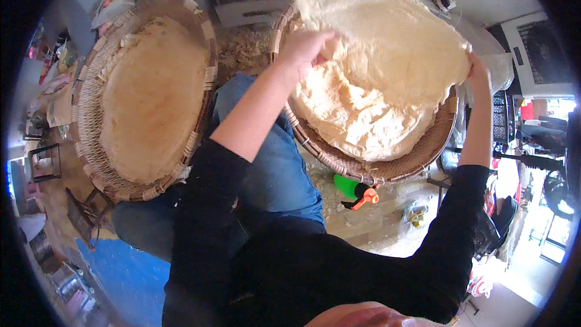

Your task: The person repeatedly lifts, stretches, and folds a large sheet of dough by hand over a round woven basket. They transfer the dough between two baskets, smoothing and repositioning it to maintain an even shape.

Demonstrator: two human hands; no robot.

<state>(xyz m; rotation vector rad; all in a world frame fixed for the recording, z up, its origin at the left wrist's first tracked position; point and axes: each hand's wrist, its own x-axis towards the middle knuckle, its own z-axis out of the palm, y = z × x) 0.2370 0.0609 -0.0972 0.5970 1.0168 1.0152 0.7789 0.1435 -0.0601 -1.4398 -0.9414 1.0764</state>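
Observation:
My right hand (477, 68) grips the right edge of a thin cream cloth (387, 36), which is spread and lifted over the right-hand wicker basket (445, 124). At the cloth's left side my left hand (302, 54) has its fingers closed on the edge; the fingertips are partly blurred. Beneath the raised cloth, a crumpled, folded cream layer (363, 115) lies in the basket, bright where light falls on it. The cloth hides the far part of the basket.
To my left stands a second wicker basket (209, 79) with a flat tan sheet (154, 97) inside. A green bottle with an orange trigger sprayer (366, 197) is on the floor below the right basket. A small wooden chair (88, 215) stands at lower left, beside a blue surface (127, 272).

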